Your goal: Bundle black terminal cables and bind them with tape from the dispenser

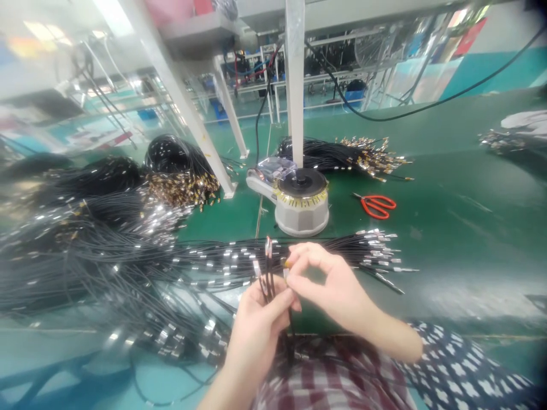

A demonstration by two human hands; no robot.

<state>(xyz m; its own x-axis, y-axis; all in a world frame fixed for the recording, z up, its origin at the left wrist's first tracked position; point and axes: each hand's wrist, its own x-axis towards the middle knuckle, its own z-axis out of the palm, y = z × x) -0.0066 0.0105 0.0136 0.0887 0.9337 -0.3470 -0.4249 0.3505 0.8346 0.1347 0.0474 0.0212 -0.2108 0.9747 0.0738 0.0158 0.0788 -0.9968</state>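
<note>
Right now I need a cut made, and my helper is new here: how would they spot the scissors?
On the green table, find the round white dispenser at the foot of the middle post. The scissors lie flat just right of it, clear of the cable bundles. Their red-orange handles set them apart from the black cables.

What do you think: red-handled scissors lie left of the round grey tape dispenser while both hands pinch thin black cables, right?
No: the head view shows the red-handled scissors right of the round grey tape dispenser. The left hand and right hand do pinch thin black cables.
</note>
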